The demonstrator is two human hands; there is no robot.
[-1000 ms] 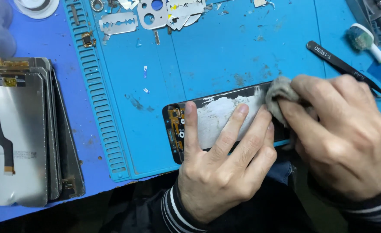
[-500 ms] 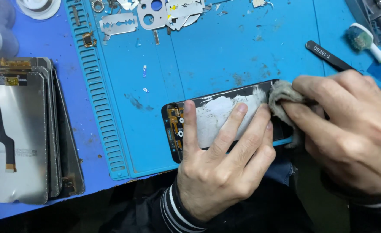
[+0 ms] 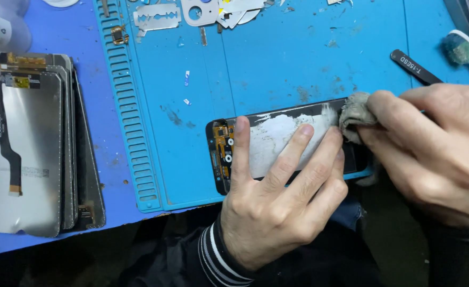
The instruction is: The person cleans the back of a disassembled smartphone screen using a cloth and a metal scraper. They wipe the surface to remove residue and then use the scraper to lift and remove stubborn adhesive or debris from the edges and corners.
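Observation:
A black phone screen panel (image 3: 277, 139) lies face down on the blue work mat (image 3: 309, 64), near its front edge, its back smeared with whitish residue. My left hand (image 3: 277, 202) presses flat on the panel, fingers spread across it. My right hand (image 3: 431, 154) pinches a small grey cloth wad (image 3: 356, 116) against the panel's right part. An orange flex connector shows at the panel's left end.
A stack of several screen panels (image 3: 32, 143) lies at the left on the blue table. A razor blade (image 3: 157, 16) and metal parts lie at the mat's far edge. Black tweezers (image 3: 412, 66) and a small brush (image 3: 460, 49) lie at the far right.
My right hand has drawn the cloth slightly to the right along the panel. The left hand keeps its place on the panel.

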